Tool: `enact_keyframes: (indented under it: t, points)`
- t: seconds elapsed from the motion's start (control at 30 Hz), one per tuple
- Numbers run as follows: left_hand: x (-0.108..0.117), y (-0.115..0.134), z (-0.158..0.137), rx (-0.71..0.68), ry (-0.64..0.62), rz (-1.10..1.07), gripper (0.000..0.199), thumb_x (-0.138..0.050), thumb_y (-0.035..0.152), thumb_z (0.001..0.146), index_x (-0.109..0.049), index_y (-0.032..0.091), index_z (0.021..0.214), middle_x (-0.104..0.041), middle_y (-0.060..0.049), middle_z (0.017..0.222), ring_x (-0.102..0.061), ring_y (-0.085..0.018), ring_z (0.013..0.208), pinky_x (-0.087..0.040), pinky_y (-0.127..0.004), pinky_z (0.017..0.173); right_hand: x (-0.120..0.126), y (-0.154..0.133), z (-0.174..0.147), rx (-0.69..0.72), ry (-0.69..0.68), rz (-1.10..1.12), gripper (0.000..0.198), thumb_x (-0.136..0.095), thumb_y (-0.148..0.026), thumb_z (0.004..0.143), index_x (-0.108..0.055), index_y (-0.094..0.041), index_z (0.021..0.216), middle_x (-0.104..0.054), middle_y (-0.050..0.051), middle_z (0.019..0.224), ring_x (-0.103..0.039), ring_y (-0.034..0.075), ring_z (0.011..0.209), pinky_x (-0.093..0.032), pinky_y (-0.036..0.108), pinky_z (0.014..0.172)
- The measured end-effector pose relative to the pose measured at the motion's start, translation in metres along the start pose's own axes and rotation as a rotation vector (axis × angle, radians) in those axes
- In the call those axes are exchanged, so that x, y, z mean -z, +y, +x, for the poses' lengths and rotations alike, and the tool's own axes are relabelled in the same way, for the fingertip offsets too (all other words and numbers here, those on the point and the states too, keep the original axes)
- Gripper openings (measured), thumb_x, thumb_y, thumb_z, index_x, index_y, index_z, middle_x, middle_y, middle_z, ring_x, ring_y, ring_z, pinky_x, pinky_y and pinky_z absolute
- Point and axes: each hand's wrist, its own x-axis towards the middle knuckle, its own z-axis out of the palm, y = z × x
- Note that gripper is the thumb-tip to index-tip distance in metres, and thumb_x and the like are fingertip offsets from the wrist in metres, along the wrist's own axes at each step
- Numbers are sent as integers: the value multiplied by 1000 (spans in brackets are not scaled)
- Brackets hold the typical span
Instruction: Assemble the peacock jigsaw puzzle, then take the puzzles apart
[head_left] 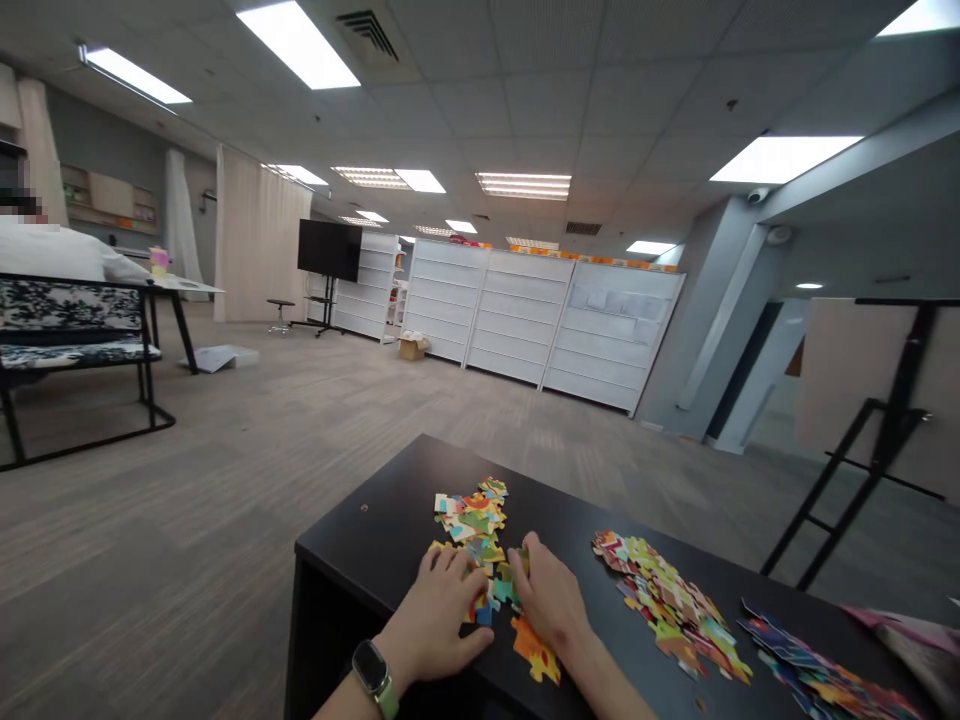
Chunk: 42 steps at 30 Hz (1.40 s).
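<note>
My left hand [442, 615], a watch on its wrist, lies palm down with its fingers a little apart over colourful jigsaw puzzle pieces [470, 515]. To its right, my right hand [551, 592] has its fingers bent around a greenish puzzle piece, mostly hidden by the fingers. Between the hands are blue and teal pieces [504, 588], partly covered. An orange piece [535, 650] lies just below my right hand. All of this is on a black table [397, 500].
A heap of mixed puzzle pieces [667, 600] lies right of my hands, with a darker blue pile [825, 665] beyond it. A pink-edged bag-like item [911, 640] is at the right edge. An easel [892, 400] stands behind. At far left, a person in white [52, 250] sits on a chair.
</note>
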Motion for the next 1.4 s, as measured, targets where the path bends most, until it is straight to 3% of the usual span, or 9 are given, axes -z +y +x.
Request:
enact_keyframes:
  t: [0.2, 0.3, 0.43, 0.7, 0.83, 0.97, 1.1, 1.27, 1.4]
  points:
    - [-9, 2, -2, -41, 1, 35, 47, -61, 57, 86, -56, 36, 128, -55, -8, 131, -47, -34, 123, -26, -57, 111, 12, 2, -2, 25, -58, 98, 42, -30, -43, 103, -67, -23, 108, -70, 9, 108, -66, 23, 103, -48, 34, 90]
    - [-9, -1, -2, -56, -17, 36, 51, -62, 60, 85, -56, 33, 128, -48, -8, 145, -41, -35, 132, -25, -57, 113, 15, -3, -24, 101, -194, 134, 48, -42, -52, 98, -60, -28, 136, -52, 10, 146, -48, 27, 136, -38, 40, 111]
    - [-9, -4, -1, -70, -48, 29, 61, -64, 63, 83, -53, 32, 134, -48, -8, 148, -37, -36, 138, -22, -58, 115, 28, -7, -67, 204, -406, 106, 92, -69, -67, 76, -35, -32, 155, -27, 11, 164, -22, 37, 150, -20, 58, 120]
    - [-13, -7, -1, -129, -118, 28, 53, -47, 61, 95, -49, 40, 144, -43, -4, 155, -34, -35, 142, -20, -58, 115, 36, -11, -129, 179, -232, 173, 52, -55, -15, 90, -57, -35, 138, -54, 6, 147, -47, 28, 138, -32, 55, 118]
    - [-14, -7, 1, -107, -122, 62, 53, -49, 60, 94, -52, 38, 142, -44, -5, 154, -38, -35, 140, -22, -56, 115, 41, -3, -115, -56, -35, 698, 32, -47, -35, 99, -61, -28, 127, -69, 8, 125, -66, 26, 114, -51, 47, 102]
    - [-14, -7, 3, -93, -138, 96, 56, -52, 59, 92, -52, 36, 143, -45, -6, 154, -40, -36, 137, -25, -56, 114, 45, 10, -83, -379, 68, 1235, 46, -48, -60, 96, -57, -21, 118, -72, 9, 101, -74, 24, 85, -61, 42, 76]
    - [-19, -11, 2, -101, -114, 125, 60, -52, 59, 93, -46, 35, 148, -40, -7, 157, -40, -35, 139, -28, -54, 113, 47, 12, -69, -150, 26, 892, 46, -50, -59, 95, -62, -22, 119, -70, 12, 117, -66, 27, 111, -50, 49, 99]
    - [-24, -16, 0, -86, -78, 143, 72, -52, 60, 93, -29, 34, 156, -35, -9, 159, -38, -34, 141, -32, -51, 112, 50, 14, -79, 224, -229, 286, 69, -72, -51, 82, -51, -26, 144, -38, 11, 159, -28, 33, 149, -18, 57, 122]
    - [-22, -14, 0, -94, -78, 137, 68, -49, 61, 94, -31, 36, 155, -41, -7, 156, -40, -34, 138, -33, -51, 111, 59, 64, -100, -104, -4, 37, 53, -48, -40, 98, -53, -12, 143, -43, 17, 154, -32, 30, 148, -26, 53, 121]
